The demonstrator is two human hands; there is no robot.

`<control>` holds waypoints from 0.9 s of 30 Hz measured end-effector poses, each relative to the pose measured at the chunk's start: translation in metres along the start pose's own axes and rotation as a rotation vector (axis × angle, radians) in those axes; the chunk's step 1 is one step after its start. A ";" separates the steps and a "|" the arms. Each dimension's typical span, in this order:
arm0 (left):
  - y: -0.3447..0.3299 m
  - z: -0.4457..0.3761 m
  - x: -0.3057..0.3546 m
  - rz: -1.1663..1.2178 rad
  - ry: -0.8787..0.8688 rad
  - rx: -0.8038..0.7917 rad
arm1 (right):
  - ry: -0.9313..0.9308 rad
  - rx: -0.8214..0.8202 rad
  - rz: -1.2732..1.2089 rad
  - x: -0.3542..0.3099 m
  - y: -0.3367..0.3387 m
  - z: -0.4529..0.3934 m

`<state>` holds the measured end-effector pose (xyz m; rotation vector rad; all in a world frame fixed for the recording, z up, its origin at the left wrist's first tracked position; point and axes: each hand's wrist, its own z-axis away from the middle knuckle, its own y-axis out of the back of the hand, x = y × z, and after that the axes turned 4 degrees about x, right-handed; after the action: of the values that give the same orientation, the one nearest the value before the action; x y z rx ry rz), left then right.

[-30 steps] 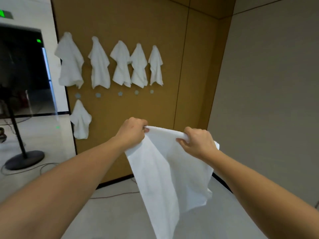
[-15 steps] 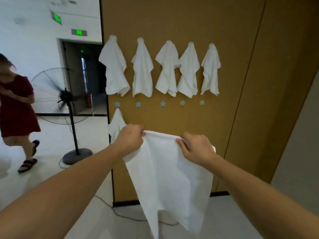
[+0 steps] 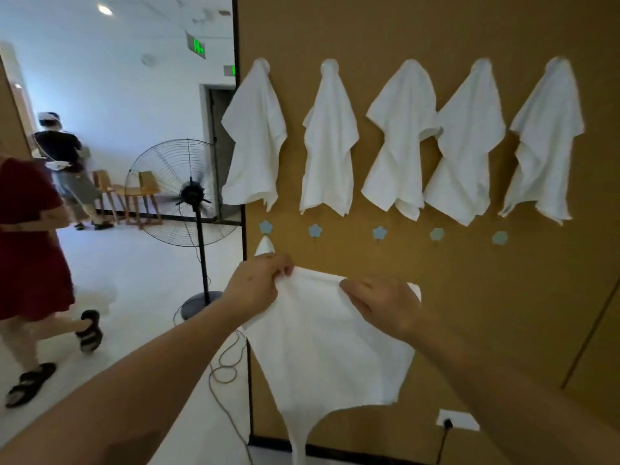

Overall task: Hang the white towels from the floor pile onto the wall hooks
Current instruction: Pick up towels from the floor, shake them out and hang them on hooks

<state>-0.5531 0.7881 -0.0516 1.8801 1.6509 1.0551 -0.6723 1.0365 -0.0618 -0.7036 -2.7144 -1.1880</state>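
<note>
I hold a white towel (image 3: 328, 347) spread in front of the brown wall. My left hand (image 3: 258, 286) pinches its upper left corner. My right hand (image 3: 382, 305) grips its top edge further right. Several white towels (image 3: 330, 142) hang from the upper row of hooks. Below them runs a row of pale blue flower-shaped hooks (image 3: 379, 233); the leftmost one (image 3: 265, 226) holds a towel (image 3: 265, 246) mostly hidden behind my left hand. The other blue hooks are bare.
A standing fan (image 3: 191, 196) with a floor cable is left of the wall's edge. A person in a red dress (image 3: 30, 250) walks at the far left, another person stands near chairs behind. A wall socket (image 3: 458, 419) sits low on the wall.
The view has come closer to the wall and swung left. My hands and the towel sit just under the lower hook row. The person in red has moved nearer.
</note>
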 end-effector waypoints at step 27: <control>-0.313 -0.213 -0.180 0.002 -0.105 0.067 | -0.592 0.221 -0.220 0.140 -0.400 -0.102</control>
<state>-0.9184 0.6435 -0.1969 1.9455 1.6437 0.8963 -0.9858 0.7797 -0.2222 -0.8523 -3.4166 -0.7771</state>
